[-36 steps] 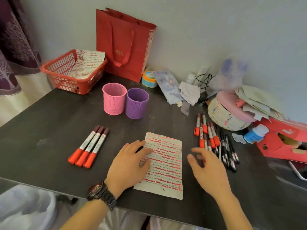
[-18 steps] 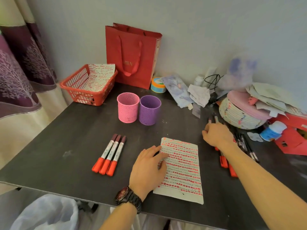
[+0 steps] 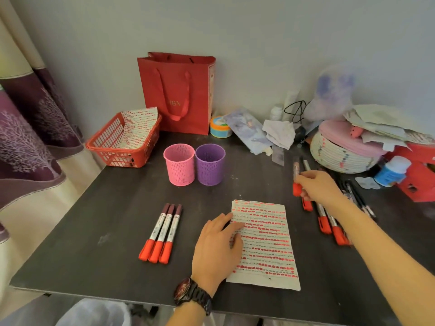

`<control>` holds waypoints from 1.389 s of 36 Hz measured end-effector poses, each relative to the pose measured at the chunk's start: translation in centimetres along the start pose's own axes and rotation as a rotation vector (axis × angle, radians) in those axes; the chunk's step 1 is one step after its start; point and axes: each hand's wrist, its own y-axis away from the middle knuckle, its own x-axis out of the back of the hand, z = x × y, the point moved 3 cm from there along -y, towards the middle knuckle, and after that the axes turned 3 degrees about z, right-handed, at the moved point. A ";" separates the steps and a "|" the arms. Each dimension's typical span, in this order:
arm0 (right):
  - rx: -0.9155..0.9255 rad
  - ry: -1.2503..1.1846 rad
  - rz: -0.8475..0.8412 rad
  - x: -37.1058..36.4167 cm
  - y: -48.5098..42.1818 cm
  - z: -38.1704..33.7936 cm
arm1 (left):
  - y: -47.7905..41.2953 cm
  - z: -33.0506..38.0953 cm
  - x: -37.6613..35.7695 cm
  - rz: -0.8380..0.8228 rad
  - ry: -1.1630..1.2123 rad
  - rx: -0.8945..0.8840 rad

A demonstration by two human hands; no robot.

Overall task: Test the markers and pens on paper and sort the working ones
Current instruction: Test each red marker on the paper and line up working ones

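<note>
Holds down the paper (image 3: 266, 245) with the left hand (image 3: 217, 245): fingers straight and spread, fingertips on the sheet's 9 o'clock edge, a dark watch (image 3: 193, 294) on the wrist. On the sheet, row upon row of short red dashes.

Pinches one marker (image 3: 296, 170) with the right hand (image 3: 317, 187) at 2 o'clock of the paper, fingers curled round the barrel just above its red cap, dark end toward 12 o'clock. Cannot tell whether lifted or touching the table (image 3: 94, 220).

Under and beside that hand, from 2 to 4 o'clock of the paper, a loose pile of markers and pens (image 3: 329, 222): red caps toward 6 o'clock, black pens on the 3 o'clock side.

At 9 o'clock of the paper, near the left hand, three markers (image 3: 162, 234) touching side by side, red caps toward 7 o'clock, dark ends toward 1 o'clock.

At 11 o'clock, a pink cup (image 3: 179, 164) and a purple cup (image 3: 210, 164), upright and touching. Farther out at 10 o'clock, a red basket (image 3: 110, 147) with another red-dashed sheet (image 3: 138, 124) leaning inside. At 12 o'clock, against the wall, an upright red bag (image 3: 176, 92).
</note>
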 end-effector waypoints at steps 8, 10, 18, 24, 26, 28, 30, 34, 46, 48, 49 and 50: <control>-0.147 -0.806 -0.250 -0.6 13.6 2.1 | 0.0 0.3 0.2 -0.012 -0.010 0.002; -0.187 -0.926 -0.288 -1.0 17.3 2.6 | 0.1 0.4 0.3 0.002 0.001 -0.001; -0.338 -1.153 -0.251 -4.0 25.7 6.7 | 0.2 0.5 0.3 0.024 0.016 -0.032; -0.381 -1.162 -0.256 -5.4 29.4 9.1 | 2.6 1.3 2.2 0.125 0.182 0.023; -0.384 -1.114 -0.264 -5.5 30.4 9.8 | 5.6 2.2 2.9 0.197 0.193 -0.039; -0.391 -1.061 -0.242 -5.8 31.1 10.5 | 9.1 3.3 3.1 0.279 0.242 -0.112; -0.391 -1.012 -0.225 -6.3 31.7 11.2 | 12.6 4.3 2.8 0.291 0.283 -0.183; -0.425 -0.847 -0.186 -7.1 32.5 12.1 | 17.1 5.1 0.9 0.079 0.244 -0.179; -0.553 -1.285 -0.127 -8.7 32.2 10.8 | 19.5 4.9 -2.3 -0.217 0.196 0.186; -0.575 -1.376 -0.150 -9.0 32.2 10.2 | 19.5 5.1 -2.8 -0.240 0.199 0.248; -0.597 -1.420 -0.137 -9.1 32.2 9.9 | 19.5 5.3 -2.9 -0.232 0.200 0.264; -0.633 -1.467 -0.101 -9.1 32.1 9.7 | 19.4 5.4 -3.0 -0.217 0.196 0.271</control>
